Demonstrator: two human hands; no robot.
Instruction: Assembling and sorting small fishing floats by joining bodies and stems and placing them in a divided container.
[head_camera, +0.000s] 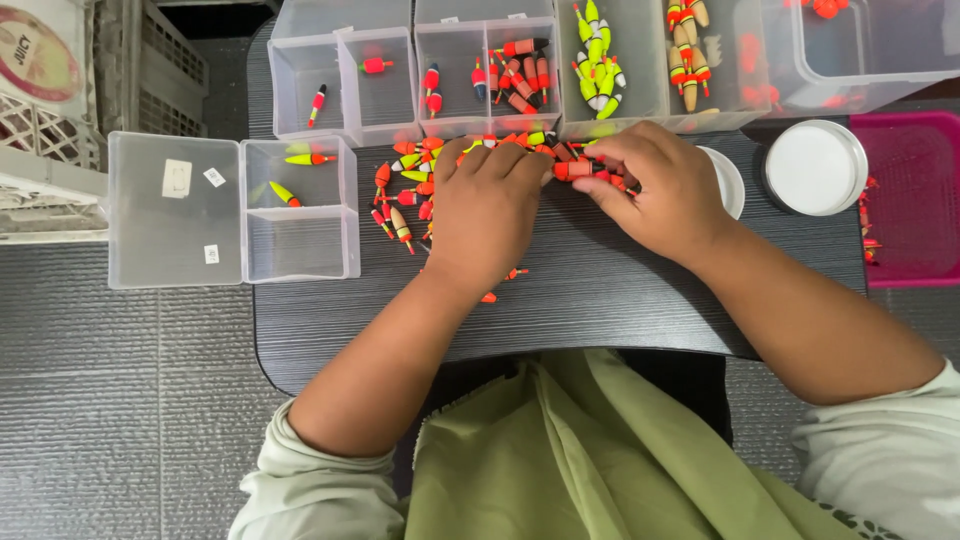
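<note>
While left hand (487, 205) covers floats (405, 190), right hand (655, 190) pinches one.

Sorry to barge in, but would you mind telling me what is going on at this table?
A person seated at a small dark table has both hands in a loose pile of small fishing floats, orange, red and yellow-green. The left hand rests flat over the pile; the right hand pinches an orange float. Clear compartment boxes along the far edge already hold floats grouped by type, and another clear box at left holds a few yellow-green ones.
</note>
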